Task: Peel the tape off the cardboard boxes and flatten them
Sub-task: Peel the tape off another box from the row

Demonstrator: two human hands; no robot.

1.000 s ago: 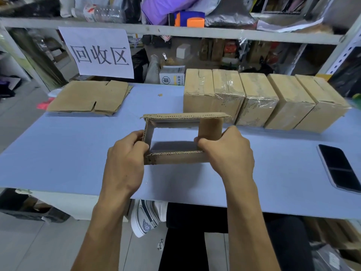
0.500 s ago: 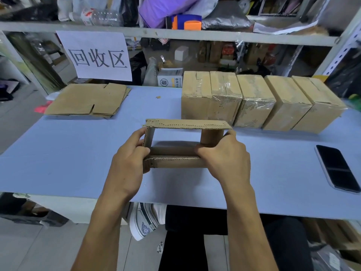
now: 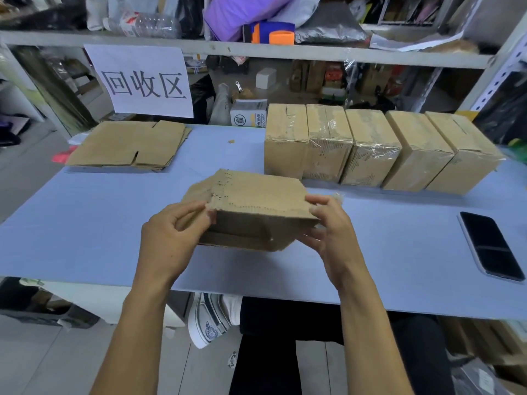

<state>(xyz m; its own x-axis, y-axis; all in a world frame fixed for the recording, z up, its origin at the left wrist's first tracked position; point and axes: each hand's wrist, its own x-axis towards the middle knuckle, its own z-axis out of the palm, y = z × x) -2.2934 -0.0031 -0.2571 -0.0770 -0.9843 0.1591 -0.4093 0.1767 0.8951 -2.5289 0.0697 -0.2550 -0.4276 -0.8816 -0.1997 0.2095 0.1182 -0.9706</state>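
- The box (image 3: 256, 215), stripped of tape and half collapsed, is held just above the blue counter (image 3: 85, 223), in front of the person. The left hand (image 3: 171, 235) pinches its left edge, fingers (image 3: 196, 208) curled round the torn flap, and the right hand (image 3: 328, 229) grips the right corner with thumb and fingers clamped on the cardboard.
- The panels are skewed rather than flat. If the hands press before the creases line up, the box could likely buckle across a panel instead of folding along its seams.
- The left flap is ragged and torn. A hard pull there could rip it further, leaving loose scraps on the counter.
- Both grips sit at the very edges, so the cardboard may spring back open if either hand lets go early.
- The phone (image 3: 487, 243) lies on the counter well to the right. A wide sweep of the right arm could knock it toward the counter's edge.
- Five taped boxes (image 3: 370, 149) stand in a row just behind. Pushing the held box forward could nudge them back.
- The stack of flattened cardboard (image 3: 128, 143) lies at the far left. A careless toss could scatter it or overshoot the counter.
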